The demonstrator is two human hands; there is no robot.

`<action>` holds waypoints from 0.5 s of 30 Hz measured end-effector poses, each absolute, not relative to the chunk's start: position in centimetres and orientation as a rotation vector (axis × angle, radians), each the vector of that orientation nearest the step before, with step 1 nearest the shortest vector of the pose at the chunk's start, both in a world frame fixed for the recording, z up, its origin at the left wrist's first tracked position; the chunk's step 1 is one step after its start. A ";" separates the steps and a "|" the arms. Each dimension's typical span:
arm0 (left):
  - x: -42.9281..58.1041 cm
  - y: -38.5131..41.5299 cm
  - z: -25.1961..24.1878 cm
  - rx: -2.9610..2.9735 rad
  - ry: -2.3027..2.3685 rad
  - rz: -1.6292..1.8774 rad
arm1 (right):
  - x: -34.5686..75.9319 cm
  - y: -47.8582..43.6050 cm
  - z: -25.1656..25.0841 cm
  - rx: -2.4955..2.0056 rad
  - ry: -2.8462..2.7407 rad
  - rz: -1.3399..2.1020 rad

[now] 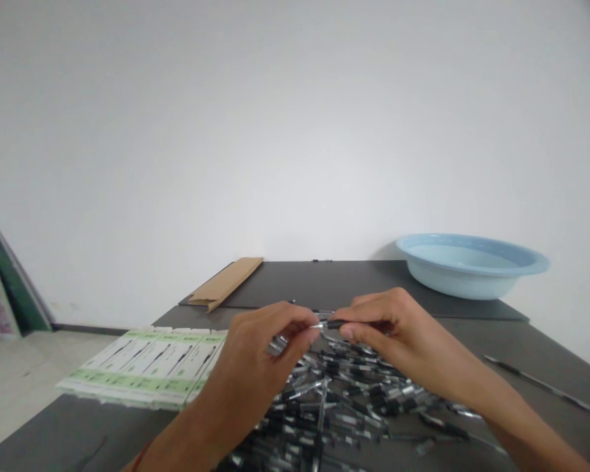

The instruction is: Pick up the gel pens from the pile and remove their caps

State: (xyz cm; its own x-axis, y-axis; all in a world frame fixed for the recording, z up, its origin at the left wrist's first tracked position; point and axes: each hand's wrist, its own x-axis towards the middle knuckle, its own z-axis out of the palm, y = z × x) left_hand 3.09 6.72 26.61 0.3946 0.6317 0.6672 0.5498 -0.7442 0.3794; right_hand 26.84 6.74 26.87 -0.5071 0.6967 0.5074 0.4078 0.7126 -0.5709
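Between my two hands, a pen with a black grip and a clear tip end is held level above the table. My left hand pinches its clear end between thumb and fingers. The fingers of my right hand are closed round its black part. Under both hands lies a loose heap of black and clear pens and pen parts. Left of my left hand are white and green pen boxes laid side by side, partly covered by that hand.
A light blue basin stands at the back right of the dark table. A flat brown paper bag lies at the back left. One long pen is at the right. Framed boards lean on the wall at far left.
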 end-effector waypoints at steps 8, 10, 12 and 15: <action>3.0 6.9 26.5 2.561 1.061 1.269 | 26.6 6.8 26.7 -0.850 -2.188 0.482; 3.1 7.0 26.4 2.584 1.047 1.246 | 26.6 6.7 26.8 -0.845 -2.185 0.479; 3.1 7.1 26.1 2.555 1.010 1.280 | 26.6 6.7 26.8 -0.844 -2.185 0.473; 3.1 7.3 25.7 2.531 1.008 1.305 | 26.6 6.7 26.7 -0.850 -2.194 0.459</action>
State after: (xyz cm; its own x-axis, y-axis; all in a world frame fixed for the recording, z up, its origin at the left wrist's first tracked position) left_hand 3.09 7.31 25.68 0.4059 0.6094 0.6811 0.5053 -0.7706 0.3884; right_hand 26.56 6.70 26.72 -0.5171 0.6929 0.5025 0.4332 0.7182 -0.5446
